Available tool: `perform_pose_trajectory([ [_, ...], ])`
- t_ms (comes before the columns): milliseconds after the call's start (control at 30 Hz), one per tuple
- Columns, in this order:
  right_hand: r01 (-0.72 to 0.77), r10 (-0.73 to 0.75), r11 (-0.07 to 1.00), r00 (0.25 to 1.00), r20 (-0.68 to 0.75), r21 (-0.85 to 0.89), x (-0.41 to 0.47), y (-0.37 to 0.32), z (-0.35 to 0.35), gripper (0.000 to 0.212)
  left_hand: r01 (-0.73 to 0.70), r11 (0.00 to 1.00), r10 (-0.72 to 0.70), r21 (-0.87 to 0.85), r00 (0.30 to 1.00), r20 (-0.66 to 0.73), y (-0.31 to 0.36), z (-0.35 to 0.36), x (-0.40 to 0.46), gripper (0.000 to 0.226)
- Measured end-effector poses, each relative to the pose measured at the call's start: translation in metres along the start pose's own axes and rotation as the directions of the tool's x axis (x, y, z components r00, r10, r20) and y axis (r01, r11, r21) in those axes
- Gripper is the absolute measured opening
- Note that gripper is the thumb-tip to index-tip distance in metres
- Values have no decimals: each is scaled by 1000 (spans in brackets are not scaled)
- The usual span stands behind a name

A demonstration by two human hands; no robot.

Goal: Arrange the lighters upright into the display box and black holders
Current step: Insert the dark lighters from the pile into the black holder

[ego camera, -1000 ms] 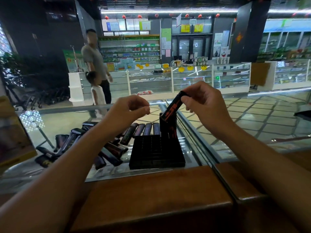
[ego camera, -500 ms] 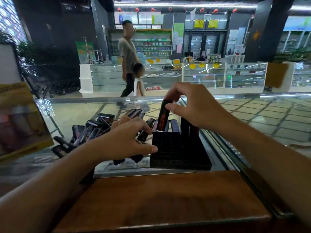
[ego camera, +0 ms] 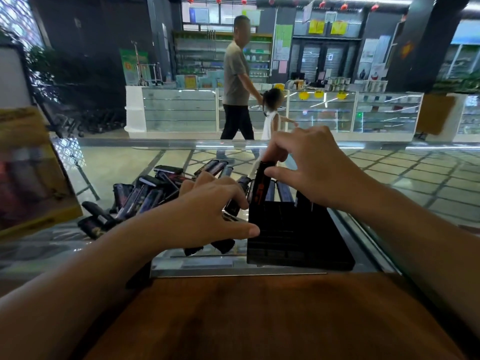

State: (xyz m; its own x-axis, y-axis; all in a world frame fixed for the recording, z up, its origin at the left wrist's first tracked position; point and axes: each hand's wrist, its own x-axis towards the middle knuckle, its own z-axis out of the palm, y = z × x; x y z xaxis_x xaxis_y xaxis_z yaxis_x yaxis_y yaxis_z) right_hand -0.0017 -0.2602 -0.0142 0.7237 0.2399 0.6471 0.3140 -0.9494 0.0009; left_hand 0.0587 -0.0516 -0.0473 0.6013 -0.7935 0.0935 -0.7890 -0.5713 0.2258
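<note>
Loose lighters (ego camera: 145, 196) heaped left of black holder (ego camera: 298, 237) on glass bench (ego camera: 104, 167). Left hand (ego camera: 207, 216) reaches over heap, grasp hidden. Right hand (ego camera: 309, 165) pinches upright lighter (ego camera: 261, 185) at holder's far-left corner. Shop counters (ego camera: 181, 110) behind.

left hand (ego camera: 207, 214) is covering part of the loose lighters (ego camera: 145, 196) | right hand (ego camera: 314, 170) is hiding the top of the upright lighter (ego camera: 260, 189) | holder (ego camera: 298, 240) slots are blending into black, count untellable | box (ego camera: 28, 172) at far left is blurring, cut by the edge | both forearms are running out of frame
</note>
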Motion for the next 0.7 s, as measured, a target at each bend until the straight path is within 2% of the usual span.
perform_pose_trajectory([
  [167,11,-11,1000,999,47,-3,0,-1,1,12,-2,1000,2,-10,1000,9,1,-2,-2,70],
  [267,4,-6,1000,998,57,29,-1,-1,-4,10,13,1000,-13,18,1000,-9,4,-2,-5,57],
  [367,-135,140,973,990,-14,187,-1,6,-24,8,16,1000,-16,6,994,-108,8,-4,-9,38],
  [467,-255,286,898,957,-38,358,0,26,-40,8,-68,993,50,-94,982,-184,16,-7,-15,27],
  [567,-384,356,788,922,153,481,4,49,-39,12,-192,967,188,-166,981,-41,24,-2,-19,26],
  [633,-456,364,778,888,283,433,7,66,-29,12,-251,957,259,-147,965,34,26,4,-18,31],
  [700,-497,351,783,849,394,374,6,80,-12,12,-259,956,267,-137,963,47,26,5,-16,34],
])
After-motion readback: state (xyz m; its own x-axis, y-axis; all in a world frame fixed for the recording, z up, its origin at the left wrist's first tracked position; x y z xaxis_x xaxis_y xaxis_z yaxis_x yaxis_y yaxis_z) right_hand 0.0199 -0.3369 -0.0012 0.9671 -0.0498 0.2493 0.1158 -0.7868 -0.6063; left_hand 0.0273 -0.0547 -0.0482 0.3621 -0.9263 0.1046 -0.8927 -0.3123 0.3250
